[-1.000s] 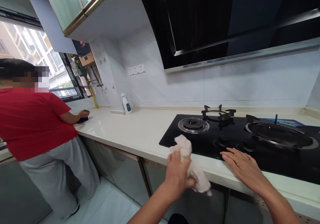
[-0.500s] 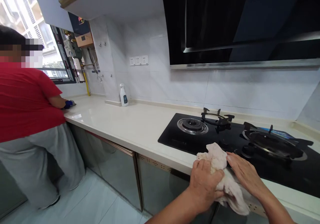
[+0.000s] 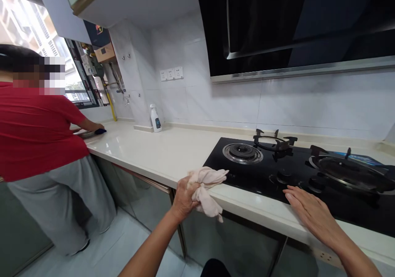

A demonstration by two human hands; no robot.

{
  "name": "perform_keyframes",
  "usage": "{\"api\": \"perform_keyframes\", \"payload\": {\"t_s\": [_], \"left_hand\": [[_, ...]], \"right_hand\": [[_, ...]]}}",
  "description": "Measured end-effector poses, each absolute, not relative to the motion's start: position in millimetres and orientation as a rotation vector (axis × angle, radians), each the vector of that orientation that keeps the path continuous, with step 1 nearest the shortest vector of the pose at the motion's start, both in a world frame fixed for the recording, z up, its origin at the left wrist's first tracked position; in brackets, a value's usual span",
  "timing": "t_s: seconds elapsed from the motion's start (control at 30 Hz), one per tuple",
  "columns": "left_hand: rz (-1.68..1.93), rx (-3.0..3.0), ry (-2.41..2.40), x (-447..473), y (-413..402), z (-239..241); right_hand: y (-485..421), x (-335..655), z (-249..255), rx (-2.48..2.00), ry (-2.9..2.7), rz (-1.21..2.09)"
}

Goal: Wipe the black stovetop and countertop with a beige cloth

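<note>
A bunched, pale pink cleaning cloth (image 3: 207, 185) is gripped in my left hand (image 3: 184, 200) at the counter's front edge, just left of the stove. Part of the cloth lies over the edge and a corner hangs down in front. My right hand (image 3: 313, 215) holds nothing; its fingers are stretched out flat at the front edge of the black gas cooktop (image 3: 243, 182), close to the control knobs (image 3: 284, 176). The left burner (image 3: 242, 152) is bare, while its pan support (image 3: 274, 143) sits behind it near the wall.
A white spray bottle (image 3: 156, 118) stands by the wall on the pale countertop (image 3: 173, 145). At the far left a person in a red shirt (image 3: 40, 133) leans over the counter with a dark cloth (image 3: 100, 131) at the hand. The range hood (image 3: 296, 30) juts out above the cooktop.
My left hand has moved left with the cloth, away from my right hand. The right hand has let go and lies flat by the cooktop. The person's arm has shifted right.
</note>
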State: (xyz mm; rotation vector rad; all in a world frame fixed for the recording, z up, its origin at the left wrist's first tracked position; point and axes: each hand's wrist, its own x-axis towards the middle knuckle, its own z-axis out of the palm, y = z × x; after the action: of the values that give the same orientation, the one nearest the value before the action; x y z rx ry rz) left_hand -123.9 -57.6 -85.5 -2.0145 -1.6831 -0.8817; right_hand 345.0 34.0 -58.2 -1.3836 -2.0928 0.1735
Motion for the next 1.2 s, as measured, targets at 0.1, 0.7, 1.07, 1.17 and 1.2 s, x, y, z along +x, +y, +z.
{"api": "perform_keyframes", "payload": {"t_s": [0.1, 0.7, 1.07, 1.17, 1.2], "left_hand": [[-0.874, -1.950, -1.745, -156, -59, -84], [-0.805, -1.700, -1.854, -117, -83, -47], [-0.975, -2.198, -1.513, 41, -77, -34], [-0.972, -2.305, -1.439, 88, -69, -38], [-0.954, -2.334, -1.433, 103, -67, -40]], "right_hand": [[34, 343, -59, -1.379, -2.090, 0.160], [26, 325, -53, -1.290, -2.105, 0.128], [23, 326, -48, -1.334, -2.121, 0.147], [29, 331, -55, -1.345, -2.111, 0.130], [31, 333, -58, -1.345, -2.103, 0.124]]}}
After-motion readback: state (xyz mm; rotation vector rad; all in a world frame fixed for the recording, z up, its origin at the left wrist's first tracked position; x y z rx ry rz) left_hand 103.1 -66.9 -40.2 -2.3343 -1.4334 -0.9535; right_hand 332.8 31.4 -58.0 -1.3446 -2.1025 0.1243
